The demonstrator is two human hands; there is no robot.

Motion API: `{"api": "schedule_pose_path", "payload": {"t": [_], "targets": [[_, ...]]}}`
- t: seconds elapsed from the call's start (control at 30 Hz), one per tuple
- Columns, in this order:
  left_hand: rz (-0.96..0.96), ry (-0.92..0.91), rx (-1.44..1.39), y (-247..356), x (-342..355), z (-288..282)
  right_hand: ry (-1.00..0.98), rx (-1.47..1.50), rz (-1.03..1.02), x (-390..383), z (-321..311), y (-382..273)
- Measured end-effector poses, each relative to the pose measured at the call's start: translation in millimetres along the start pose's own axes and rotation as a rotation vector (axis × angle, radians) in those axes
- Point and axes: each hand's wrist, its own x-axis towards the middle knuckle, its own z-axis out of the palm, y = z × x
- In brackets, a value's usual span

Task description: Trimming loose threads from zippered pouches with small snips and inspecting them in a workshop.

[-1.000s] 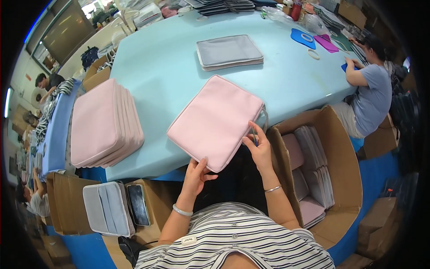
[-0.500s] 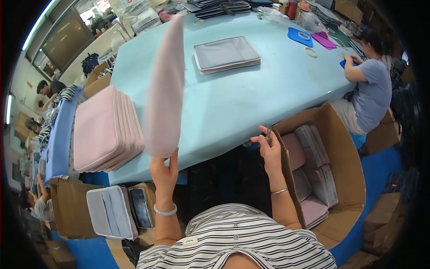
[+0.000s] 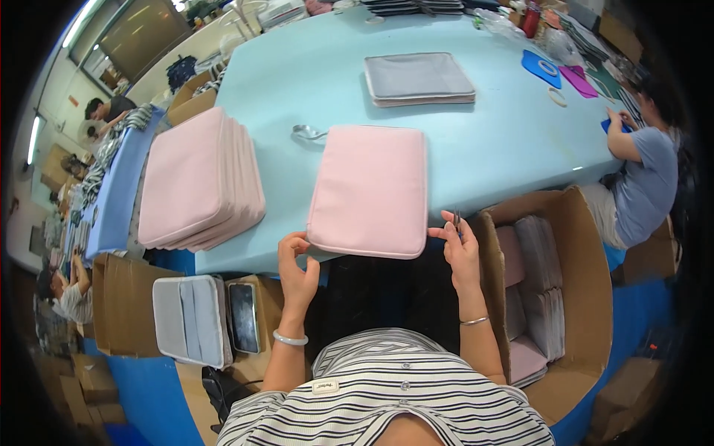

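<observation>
A pink zip-edged laptop sleeve lies flat in front of me, its near edge at the table's edge. A grey strap loop sticks out at its far left corner. My left hand touches the sleeve's near left corner with curled fingertips, the thumb standing apart. My right hand holds small metal thread snips, upright between its fingers; one fingertip reaches the sleeve's right edge. To the left stands a pile of similar pink sleeves. A grey-faced sleeve rests on others farther back.
Close by on the right, a cardboard box holds pink and grey sleeves. At lower left are a grey sleeve and a phone on cardboard. A co-worker sits at the right table side, near tape rolls.
The pink sleeve, held upright on edge in my left hand before, now lies flat on the table. My right hand has come to its right edge, still with the snips. The view has shifted.
</observation>
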Motion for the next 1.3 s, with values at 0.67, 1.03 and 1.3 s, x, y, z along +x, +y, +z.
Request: {"api": "schedule_pose_path", "payload": {"t": [0.67, 1.03, 1.3], "targets": [[-0.685, -0.122, -0.807, 1.4, -11.5, 31.7, -0.100, -0.099, 0.009, -3.5, 12.4, 9.7], [-0.685, 0.077, -0.912, 7.4, -7.7, 46.2, -0.054, -0.077, 0.049, -6.5, 12.6, 21.8], [-0.303, 0.061, -0.875, 59.3, 24.7, 15.6, -0.111, 0.065, 0.030, -12.8, 22.1, 6.0]]}}
